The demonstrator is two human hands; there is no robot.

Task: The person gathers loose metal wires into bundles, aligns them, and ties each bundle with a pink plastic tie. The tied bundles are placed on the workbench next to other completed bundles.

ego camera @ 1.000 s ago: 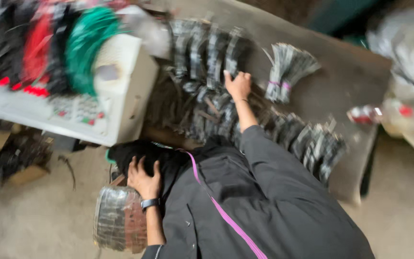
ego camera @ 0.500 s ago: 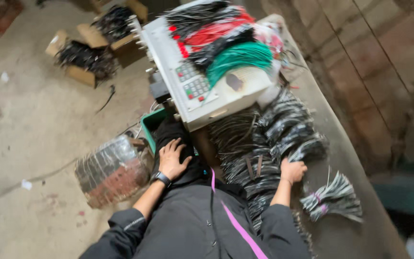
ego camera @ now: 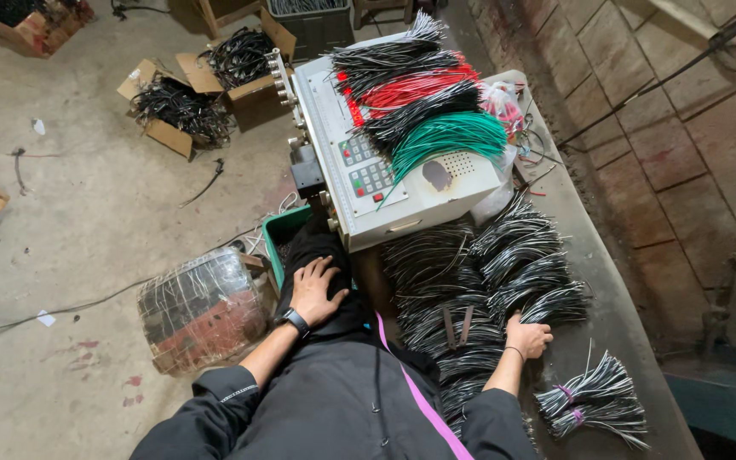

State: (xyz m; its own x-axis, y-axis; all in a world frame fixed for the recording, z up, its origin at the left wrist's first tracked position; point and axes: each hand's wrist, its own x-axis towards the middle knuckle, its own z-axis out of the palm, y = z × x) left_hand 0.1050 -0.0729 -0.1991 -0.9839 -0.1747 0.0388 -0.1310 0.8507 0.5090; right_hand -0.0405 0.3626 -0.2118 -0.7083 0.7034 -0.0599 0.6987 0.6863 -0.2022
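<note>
Resting flat with fingers spread, the left hand (ego camera: 315, 290) lies open on a black cloth bundle (ego camera: 321, 255) beside the green bin (ego camera: 276, 234), while the right hand (ego camera: 528, 335) curls loosely over black-and-white wire bundles (ego camera: 487, 273), though whether it grips any is unclear. These cover a grey workbench (ego camera: 615, 315) against a brick wall (ego camera: 666, 128) (concrete floor (ego camera: 87, 213) to the left), just below a white control machine (ego camera: 385, 162) draped with coloured wires.
</note>
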